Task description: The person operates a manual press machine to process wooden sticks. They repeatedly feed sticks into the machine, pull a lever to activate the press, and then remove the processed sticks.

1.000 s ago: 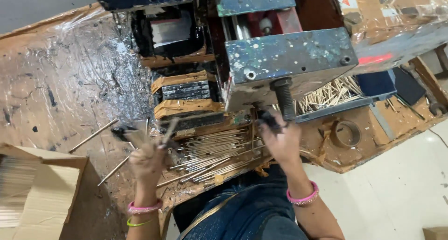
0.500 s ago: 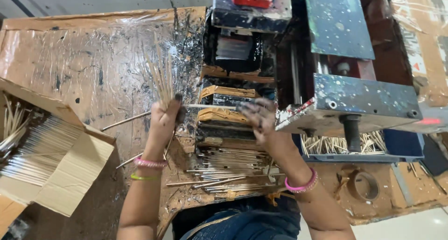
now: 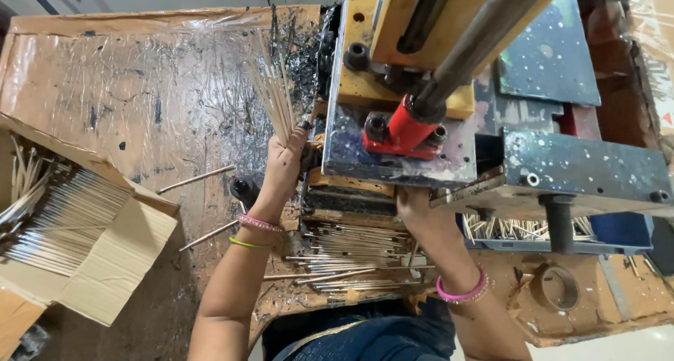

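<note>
Sticks (image 3: 275,94) raised higher, above fingers (image 3: 291,145).

To your left, the plastic-covered wooden table (image 3: 140,94) lies open, with only two loose thin sticks (image 3: 196,180) on it, so a hand can pass freely there. Further left, the open cardboard box of pale sticks (image 3: 77,227) blocks the table edge. In front of you, the grey paint-spattered metal machine (image 3: 491,143) overhangs your right hand (image 3: 411,205), leaving little room above it. Your left hand (image 3: 284,166) is just beside the machine's edge. The pile of thin sticks (image 3: 358,259) fills the place between your arms.
</note>
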